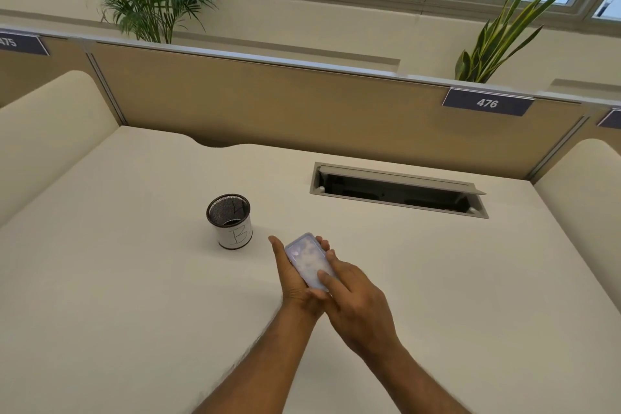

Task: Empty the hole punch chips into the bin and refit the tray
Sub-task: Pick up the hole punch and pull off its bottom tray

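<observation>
While both hands work above the desk, the pale lilac, translucent flat object (307, 260), which may be the chip tray of the hole punch, lies cradled in the left hand (291, 274), whose thumb runs along its left edge and whose fingertips show past its far right edge. Its exact identity cannot be confirmed; the surface appears cloudy and carries no legible marking. The right hand (356, 304) rests over the near end of the object, with the index finger (331, 281) pressed flat on its top face and the remaining fingers loosely curled; this hand grips nothing of its own. Both forearms enter from the lower edge of the view and converge at the object, which is held just above the white desk surface (134, 279). Near the hands, to their left and slightly farther away, stands a cylindrical mesh bin (229, 221) with a dark rim, upright on the desk; a white wrap on its side bears a handwritten letter "B", and a further handwritten mark shows through the mesh inside. Farther right, an open cable hatch (398, 190) is recessed in the desk. On the beige partition (268, 101) behind, a dark label (487, 102) reads "476"; a second label (22, 44) at far left reads "475" in part.
</observation>
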`<action>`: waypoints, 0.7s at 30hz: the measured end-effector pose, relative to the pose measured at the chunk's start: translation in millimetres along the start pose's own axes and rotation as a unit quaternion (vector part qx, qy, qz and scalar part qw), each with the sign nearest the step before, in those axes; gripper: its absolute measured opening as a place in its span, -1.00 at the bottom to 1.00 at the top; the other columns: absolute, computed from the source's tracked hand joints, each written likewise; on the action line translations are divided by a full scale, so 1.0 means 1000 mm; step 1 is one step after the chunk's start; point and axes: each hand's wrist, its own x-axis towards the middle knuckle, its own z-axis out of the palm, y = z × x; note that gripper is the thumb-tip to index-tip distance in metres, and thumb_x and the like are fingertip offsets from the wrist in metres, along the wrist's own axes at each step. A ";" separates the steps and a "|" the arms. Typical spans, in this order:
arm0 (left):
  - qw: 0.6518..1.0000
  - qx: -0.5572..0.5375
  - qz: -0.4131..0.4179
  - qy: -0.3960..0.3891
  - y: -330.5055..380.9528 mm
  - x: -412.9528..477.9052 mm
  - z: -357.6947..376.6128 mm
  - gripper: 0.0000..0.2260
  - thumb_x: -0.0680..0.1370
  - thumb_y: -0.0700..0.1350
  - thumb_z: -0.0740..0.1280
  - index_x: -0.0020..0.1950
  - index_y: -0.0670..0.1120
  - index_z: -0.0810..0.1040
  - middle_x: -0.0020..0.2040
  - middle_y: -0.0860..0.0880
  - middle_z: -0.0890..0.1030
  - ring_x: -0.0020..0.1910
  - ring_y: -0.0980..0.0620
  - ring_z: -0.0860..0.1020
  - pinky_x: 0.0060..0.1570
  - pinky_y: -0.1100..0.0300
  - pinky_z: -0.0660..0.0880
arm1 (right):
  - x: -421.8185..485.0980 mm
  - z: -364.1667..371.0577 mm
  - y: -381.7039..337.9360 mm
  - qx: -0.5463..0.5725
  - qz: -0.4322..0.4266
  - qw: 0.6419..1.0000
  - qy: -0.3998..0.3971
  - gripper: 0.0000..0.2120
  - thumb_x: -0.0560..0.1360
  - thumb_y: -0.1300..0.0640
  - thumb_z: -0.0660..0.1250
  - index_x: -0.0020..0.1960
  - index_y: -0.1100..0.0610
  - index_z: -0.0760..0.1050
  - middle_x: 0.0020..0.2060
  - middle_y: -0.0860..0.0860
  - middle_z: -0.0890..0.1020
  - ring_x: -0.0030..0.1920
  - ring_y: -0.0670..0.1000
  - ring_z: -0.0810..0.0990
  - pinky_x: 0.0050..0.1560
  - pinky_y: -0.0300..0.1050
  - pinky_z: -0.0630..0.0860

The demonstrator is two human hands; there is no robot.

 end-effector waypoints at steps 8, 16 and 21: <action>1.000 -0.001 -0.004 0.011 -0.005 -0.006 0.002 -0.29 0.16 0.43 0.39 0.01 -0.13 0.56 -0.31 -0.10 0.66 -0.36 -0.02 0.65 -0.32 0.11 0.62 | 0.002 0.000 -0.003 0.004 0.027 1.000 -0.008 -0.77 0.50 0.07 0.33 0.01 0.23 0.59 0.08 0.19 0.66 -0.13 0.12 0.66 -0.24 -0.14 0.62; 0.999 -0.032 0.001 -0.030 -0.006 -0.007 0.003 -0.57 0.47 0.28 0.26 0.02 -0.06 0.61 -0.23 -0.10 0.67 -0.25 -0.04 0.67 -0.22 0.07 0.63 | 0.024 -0.004 -0.014 -0.003 0.104 0.993 -0.053 -0.63 0.42 -0.02 0.41 0.15 0.15 0.56 0.06 0.15 0.65 -0.10 0.11 0.65 -0.18 -0.09 0.63; 0.999 -0.032 0.013 -0.030 -0.002 -0.009 0.006 -0.61 0.47 0.23 0.27 0.03 -0.06 0.59 -0.25 -0.08 0.66 -0.28 -0.02 0.66 -0.24 0.10 0.63 | 0.027 -0.001 -0.016 -0.033 0.076 0.995 -0.056 -0.69 0.45 0.04 0.41 0.11 0.19 0.58 0.01 0.19 0.67 -0.15 0.13 0.66 -0.24 -0.05 0.66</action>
